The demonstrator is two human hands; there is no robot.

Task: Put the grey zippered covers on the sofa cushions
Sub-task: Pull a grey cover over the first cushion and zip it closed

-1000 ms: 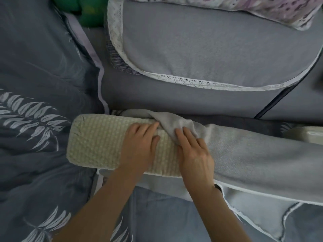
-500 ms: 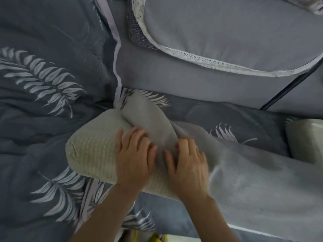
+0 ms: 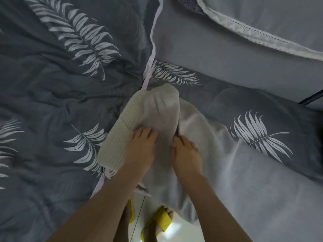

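A pale cream, grid-textured cushion (image 3: 120,137) lies slanted on the sofa, its far end pointing away from me. A light grey cover (image 3: 167,109) is pulled over that far end and trails off to the right as loose fabric (image 3: 244,172). My left hand (image 3: 141,151) rests on the cushion at the cover's edge, fingers bent over the grey cloth. Just to the right, my right hand (image 3: 187,156) grips a fold of the cover with curled fingers. The cushion's right part is hidden under the cover.
A dark grey blanket with white fern leaves (image 3: 61,93) covers the seat on the left and right. Behind stands the grey sofa back (image 3: 218,55) with a lace-edged cushion (image 3: 262,18). Below, yellow slippers (image 3: 160,222) stand on a white floor.
The cushion has swung from lying crosswise to pointing away from me. The grey cover has been drawn further over its far end, and both hands have moved along with it.
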